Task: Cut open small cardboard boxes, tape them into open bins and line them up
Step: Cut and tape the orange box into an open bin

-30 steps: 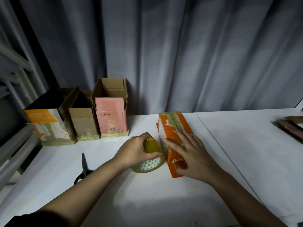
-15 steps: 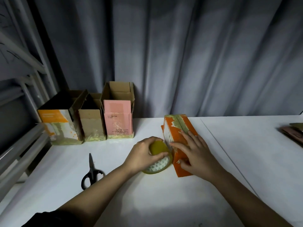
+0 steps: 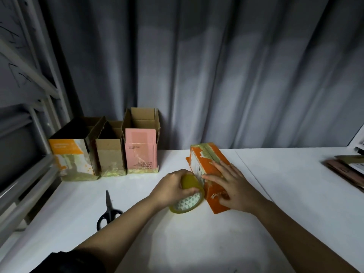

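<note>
An orange cardboard box [image 3: 204, 160] lies on its side on the white table [image 3: 197, 243], with yellowish tape along its top. My right hand [image 3: 230, 186] presses flat on the box's near end, fingers straight. My left hand [image 3: 173, 189] grips a roll of yellow-green tape [image 3: 188, 196] held against the box's left side. Three open bins stand in a row at the back left: an orange-and-white one [image 3: 71, 160], a plain brown one [image 3: 110, 154] and a pink one [image 3: 140, 152].
Black-handled scissors [image 3: 108, 210] lie on the table left of my left arm. Flattened cardboard pieces [image 3: 346, 170] sit at the right edge. A grey curtain [image 3: 216, 75] hangs behind the table, and a metal rack [image 3: 23, 134] stands at the left.
The view has shifted slightly up and left. Both hands stay on the tape roll and the orange box; the right hand has slid a little along the box.
</note>
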